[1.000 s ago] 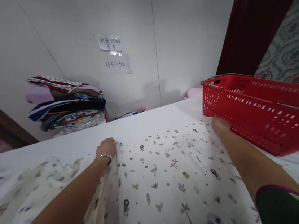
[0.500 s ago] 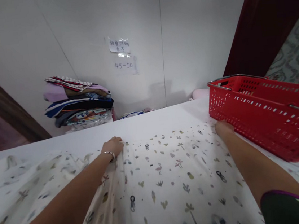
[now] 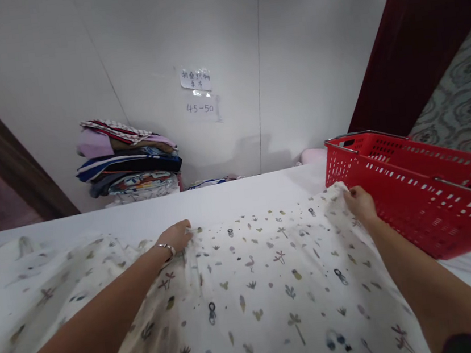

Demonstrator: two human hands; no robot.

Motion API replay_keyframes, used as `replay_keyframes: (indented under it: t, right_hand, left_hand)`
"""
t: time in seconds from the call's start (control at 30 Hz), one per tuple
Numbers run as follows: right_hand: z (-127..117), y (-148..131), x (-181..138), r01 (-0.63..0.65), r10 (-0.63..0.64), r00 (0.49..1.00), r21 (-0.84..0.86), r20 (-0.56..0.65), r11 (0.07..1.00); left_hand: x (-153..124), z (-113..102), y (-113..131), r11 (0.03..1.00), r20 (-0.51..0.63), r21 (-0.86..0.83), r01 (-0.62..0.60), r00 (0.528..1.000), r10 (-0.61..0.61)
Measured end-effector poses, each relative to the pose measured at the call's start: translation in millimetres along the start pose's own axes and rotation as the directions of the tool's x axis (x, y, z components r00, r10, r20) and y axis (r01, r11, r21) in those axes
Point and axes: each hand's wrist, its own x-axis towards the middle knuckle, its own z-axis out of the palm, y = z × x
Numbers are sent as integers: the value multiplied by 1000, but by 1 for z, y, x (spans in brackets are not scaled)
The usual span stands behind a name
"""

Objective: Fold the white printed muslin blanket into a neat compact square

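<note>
A white cloth printed with small palm trees, flamingos and pineapples point(image 3: 269, 281) spreads over the white table point(image 3: 238, 196). My left hand point(image 3: 177, 236), with a bracelet at the wrist, pinches the cloth's far edge left of the middle. At the far right corner, my right hand point(image 3: 359, 202) grips the fabric and holds that corner slightly raised, close beside the red basket. Between the hands the far edge runs nearly straight. Left of my left arm, the rest of the cloth lies in loose wrinkles.
The red perforated basket point(image 3: 409, 195) with metal handles stands on the table at the right. A stack of folded fabrics point(image 3: 130, 158) rises behind the table at the left. Handwritten paper signs point(image 3: 200, 109) are taped to the wall. Something pink point(image 3: 314, 156) shows behind the far edge.
My right hand has closed on the far right corner of the cloth and lifted it off the table. My left hand stays at the far edge. The view has shifted slightly.
</note>
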Motion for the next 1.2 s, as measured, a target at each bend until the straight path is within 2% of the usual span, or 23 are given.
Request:
replay_keyframes:
  t: [0.1, 0.17, 0.23, 0.27, 0.3, 0.37, 0.4, 0.43, 0.5, 0.57, 0.67, 0.77, 0.87, 0.93, 1.07, 1.13, 1.17, 1.2]
  right_hand:
    - [-27, -1, -22, 137, -80, 975, 273, -208, 952]
    - [-48, -5, -50, 262, -155, 947, 403, -280, 877]
    - [-68, -15, -87, 350, -269, 932, 413, -243, 841]
    - [-77, -21, -108, 382, -327, 923, 394, -202, 836]
    - [-84, -29, -130, 413, -376, 911, 380, -170, 828]
    - [-94, -44, -170, 452, -454, 887, 347, -81, 821]
    - [-96, -51, -187, 465, -480, 877, 330, -41, 822]
    - [-98, -57, -203, 475, -499, 866, 312, -1, 823]
    - [-98, -67, -227, 486, -523, 850, 287, 63, 825]
    - [-97, -71, -243, 489, -539, 834, 297, 117, 820]
    - [-92, -70, -256, 430, -556, 799, 429, 229, 795]
    - [-87, -66, -263, 313, -562, 765, 582, 314, 751]
    - [-85, -64, -265, 346, -607, 743, 612, 284, 711]
    - [-88, -64, -264, 403, -618, 760, 598, 203, 693]
    - [-104, -61, -252, 459, -468, 875, 513, -123, 725]
    - [-109, -60, -247, 479, -392, 876, 421, -280, 770]
    - [-110, -60, -246, 499, -402, 862, 375, -309, 781]
    - [-109, -61, -247, 532, -455, 844, 340, -285, 775]
  left_hand:
    - [-5, -3, 7, 1000, -63, 4, -15, 998, 15]
    - [-13, -8, 24, 994, -170, -21, -112, 980, 107]
    - [-29, -12, 53, 958, -267, -140, -250, 941, 206]
    - [-41, -12, 72, 919, -279, -255, -301, 933, 228]
    - [-55, -10, 93, 858, -258, -398, -324, 937, 234]
    - [-90, -5, 139, 668, -155, -660, -343, 933, 325]
    - [-108, -1, 160, 544, -88, -784, -300, 920, 381]
    - [-126, 3, 180, 409, -20, -889, -206, 910, 415]
    - [-156, 8, 211, 162, 137, -984, 68, 874, 466]
    - [-176, 11, 228, -35, 217, -964, 265, 853, 474]
    - [-190, 15, 236, -210, 281, -891, 402, 853, 439]
    - [-194, 23, 235, -278, 331, -847, 454, 858, 392]
    - [-197, 30, 236, -289, 366, -831, 475, 859, 359]
    - [-198, 31, 237, -282, 368, -836, 472, 861, 350]
    - [-200, 26, 238, -243, 363, -856, 457, 864, 349]
    - [-202, 22, 239, -219, 351, -871, 440, 869, 348]
    - [-204, 20, 240, -214, 338, -879, 427, 873, 352]
    - [-205, 18, 240, -217, 323, -884, 415, 876, 359]
